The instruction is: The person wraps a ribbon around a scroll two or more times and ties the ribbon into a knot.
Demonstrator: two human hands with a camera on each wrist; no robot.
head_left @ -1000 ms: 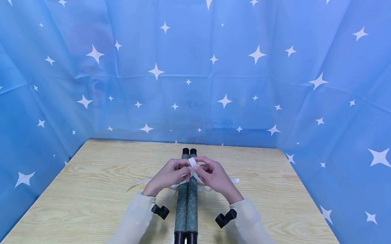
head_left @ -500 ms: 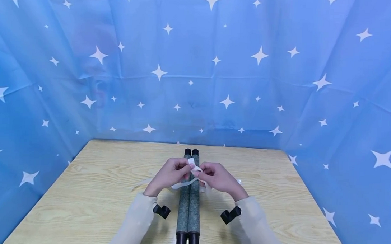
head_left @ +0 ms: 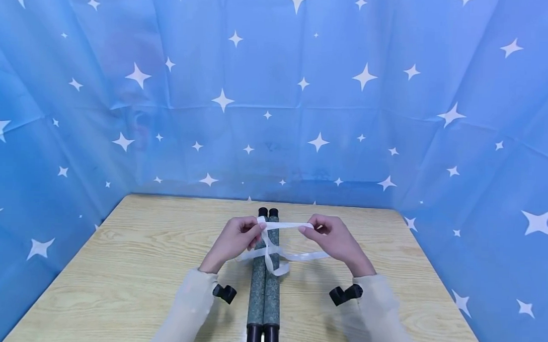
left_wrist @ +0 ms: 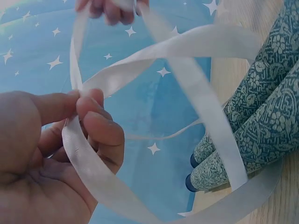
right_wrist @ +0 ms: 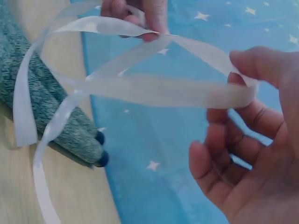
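A green patterned scroll, rolled from both sides into two parallel rolls (head_left: 271, 296) with dark end knobs (head_left: 271, 337), lies lengthwise on the table. Above its far half, my left hand (head_left: 237, 240) pinches a white ribbon (head_left: 287, 225) between thumb and forefinger. To the right of the rolls, my right hand (head_left: 337, 238) pinches the same ribbon, and a stretch of it spans taut between the hands. The left wrist view shows ribbon loops (left_wrist: 205, 93) crossing past the left fingers. A loose ribbon tail (right_wrist: 25, 107) hangs over the rolls in the right wrist view.
The wood-grain table (head_left: 130, 266) extends to both sides of the scroll. A blue curtain (head_left: 266, 140) with white stars surrounds the back and sides. Each wrist carries a small black camera (head_left: 224, 293).
My right hand has moved right and slightly up, away from the left hand, drawing ribbon out between them. More ribbon now shows across the rolls. The left hand has shifted slightly left.
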